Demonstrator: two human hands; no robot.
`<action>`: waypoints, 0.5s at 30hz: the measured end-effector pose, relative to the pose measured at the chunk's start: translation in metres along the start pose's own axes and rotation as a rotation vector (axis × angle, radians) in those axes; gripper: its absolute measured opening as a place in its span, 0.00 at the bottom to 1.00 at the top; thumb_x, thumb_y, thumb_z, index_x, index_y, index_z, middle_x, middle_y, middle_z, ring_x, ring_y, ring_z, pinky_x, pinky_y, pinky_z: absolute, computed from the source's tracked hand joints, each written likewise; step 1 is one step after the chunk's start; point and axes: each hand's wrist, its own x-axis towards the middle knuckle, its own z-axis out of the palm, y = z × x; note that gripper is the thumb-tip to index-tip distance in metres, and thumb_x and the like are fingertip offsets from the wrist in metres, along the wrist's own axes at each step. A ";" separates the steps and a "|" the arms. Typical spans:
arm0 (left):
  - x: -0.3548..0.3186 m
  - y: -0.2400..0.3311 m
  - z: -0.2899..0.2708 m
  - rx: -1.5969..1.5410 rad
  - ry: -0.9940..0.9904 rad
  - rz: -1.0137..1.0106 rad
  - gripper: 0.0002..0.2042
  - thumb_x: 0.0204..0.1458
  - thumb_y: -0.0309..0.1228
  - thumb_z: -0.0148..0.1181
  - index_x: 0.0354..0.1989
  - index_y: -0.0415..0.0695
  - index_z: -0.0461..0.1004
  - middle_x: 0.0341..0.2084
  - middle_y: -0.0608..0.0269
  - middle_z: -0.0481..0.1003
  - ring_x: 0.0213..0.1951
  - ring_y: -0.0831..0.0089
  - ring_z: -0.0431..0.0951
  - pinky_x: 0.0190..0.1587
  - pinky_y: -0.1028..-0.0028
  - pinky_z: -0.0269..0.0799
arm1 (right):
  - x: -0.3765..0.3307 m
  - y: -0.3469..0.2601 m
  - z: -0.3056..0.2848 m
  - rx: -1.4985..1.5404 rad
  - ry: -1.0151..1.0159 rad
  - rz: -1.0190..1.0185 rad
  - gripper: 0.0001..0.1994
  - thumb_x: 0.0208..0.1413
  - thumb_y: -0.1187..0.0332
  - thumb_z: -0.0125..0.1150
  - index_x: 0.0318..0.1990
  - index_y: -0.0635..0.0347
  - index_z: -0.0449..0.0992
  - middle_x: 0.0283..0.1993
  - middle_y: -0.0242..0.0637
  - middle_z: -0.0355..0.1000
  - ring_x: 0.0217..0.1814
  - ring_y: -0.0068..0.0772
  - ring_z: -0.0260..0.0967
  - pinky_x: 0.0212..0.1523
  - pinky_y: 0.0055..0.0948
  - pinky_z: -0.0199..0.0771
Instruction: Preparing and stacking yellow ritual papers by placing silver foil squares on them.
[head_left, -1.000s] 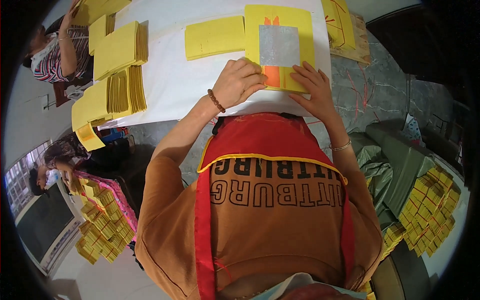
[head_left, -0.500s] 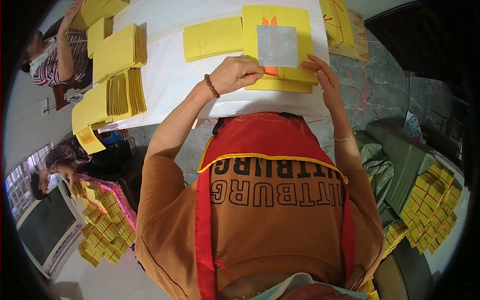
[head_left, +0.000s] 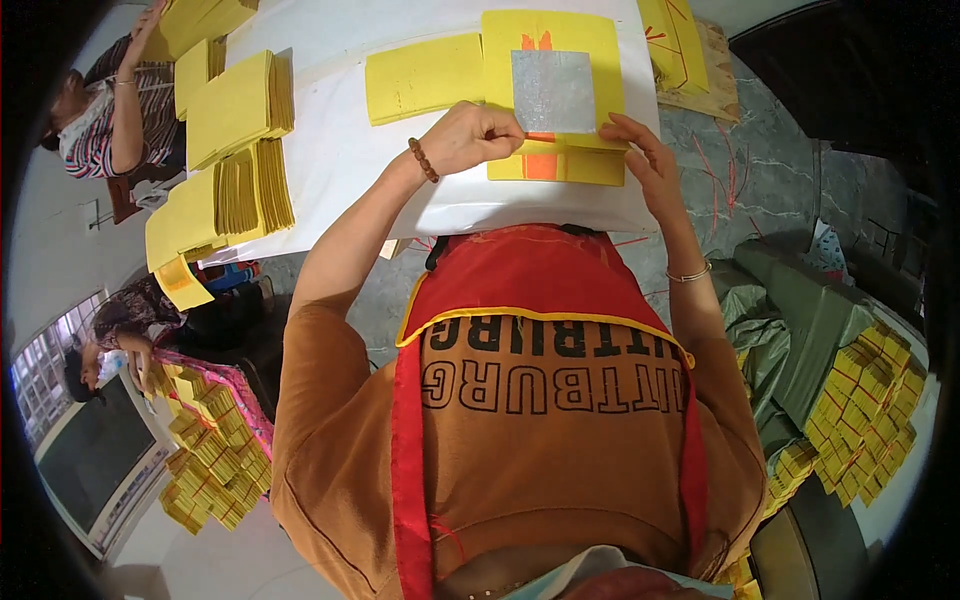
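On the white table lies a stack of yellow paper sheets [head_left: 605, 60] with an orange stripe down the middle and a silver square on top. Near the stack's left edge, my left hand [head_left: 468, 140] pinches the top sheet close to the silver square's lower corner. That sheet's near part looks raised, and the orange stripe shows below it. At the right edge, my right hand [head_left: 650, 160] has its fingers apart, fingertips by the sheet's edge. Beside the stack on the left is a pile of plain yellow paper [head_left: 425, 78].
Folded yellow paper stacks [head_left: 235, 105] line the table's left side. A tied yellow bundle [head_left: 675, 50] sits beyond the right edge. Two other people work at the left. Many yellow bundles [head_left: 865, 410] are piled at right, near a green-covered block [head_left: 800, 320]. Red strings lie on the floor.
The top sheet's near edge has lifted away from me, and more of the orange stripe beneath is uncovered. My left hand has shifted up very slightly; my right hand stays at the right edge.
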 end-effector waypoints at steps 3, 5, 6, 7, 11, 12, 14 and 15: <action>-0.001 -0.005 0.001 -0.071 0.013 -0.006 0.08 0.49 0.29 0.56 0.31 0.37 0.75 0.21 0.67 0.74 0.25 0.83 0.69 0.30 0.80 0.66 | 0.003 -0.006 0.005 -0.240 0.007 -0.013 0.19 0.50 0.67 0.59 0.51 0.58 0.71 0.43 0.36 0.74 0.51 0.27 0.67 0.56 0.30 0.60; -0.002 -0.008 0.001 -0.103 0.023 0.005 0.08 0.49 0.30 0.56 0.31 0.37 0.75 0.21 0.68 0.74 0.25 0.84 0.69 0.30 0.81 0.66 | 0.003 -0.002 0.008 -0.470 0.063 -0.109 0.16 0.47 0.71 0.62 0.45 0.60 0.73 0.41 0.36 0.75 0.46 0.27 0.69 0.50 0.29 0.66; -0.004 -0.008 0.000 -0.106 -0.002 -0.038 0.10 0.49 0.31 0.58 0.35 0.38 0.75 0.26 0.66 0.74 0.29 0.80 0.70 0.33 0.79 0.67 | 0.004 0.002 0.009 -0.471 0.064 -0.110 0.16 0.47 0.71 0.62 0.45 0.60 0.73 0.41 0.36 0.75 0.46 0.27 0.69 0.50 0.29 0.66; -0.005 -0.007 -0.001 -0.110 -0.027 -0.081 0.12 0.48 0.32 0.60 0.38 0.39 0.75 0.30 0.64 0.75 0.34 0.77 0.71 0.37 0.76 0.67 | 0.005 0.006 0.010 -0.359 0.111 -0.003 0.14 0.48 0.70 0.62 0.43 0.61 0.74 0.39 0.37 0.75 0.44 0.27 0.70 0.46 0.28 0.67; -0.013 -0.003 -0.003 0.249 0.176 0.410 0.18 0.46 0.36 0.62 0.46 0.44 0.73 0.41 0.59 0.73 0.44 0.67 0.68 0.46 0.69 0.64 | 0.009 0.004 0.010 -0.132 0.141 0.187 0.12 0.49 0.70 0.61 0.41 0.62 0.74 0.37 0.38 0.75 0.39 0.27 0.71 0.40 0.25 0.70; -0.014 -0.009 0.000 0.404 0.226 0.368 0.20 0.45 0.37 0.62 0.48 0.46 0.72 0.44 0.59 0.71 0.47 0.63 0.65 0.48 0.67 0.62 | 0.010 0.005 0.010 -0.133 0.136 0.185 0.12 0.49 0.70 0.61 0.41 0.62 0.74 0.37 0.38 0.75 0.39 0.27 0.71 0.40 0.25 0.70; -0.012 -0.024 0.011 0.631 0.363 0.367 0.19 0.43 0.30 0.60 0.48 0.52 0.73 0.46 0.60 0.70 0.47 0.60 0.65 0.50 0.65 0.61 | 0.009 0.009 0.009 -0.058 0.107 0.213 0.13 0.49 0.70 0.61 0.44 0.61 0.73 0.42 0.39 0.74 0.45 0.31 0.70 0.44 0.27 0.69; -0.010 -0.026 0.011 0.631 0.368 0.364 0.19 0.43 0.30 0.60 0.48 0.52 0.73 0.46 0.60 0.70 0.47 0.60 0.65 0.50 0.65 0.61 | 0.010 0.009 0.008 -0.060 0.102 0.211 0.13 0.49 0.70 0.61 0.44 0.61 0.73 0.42 0.39 0.74 0.45 0.31 0.70 0.44 0.27 0.69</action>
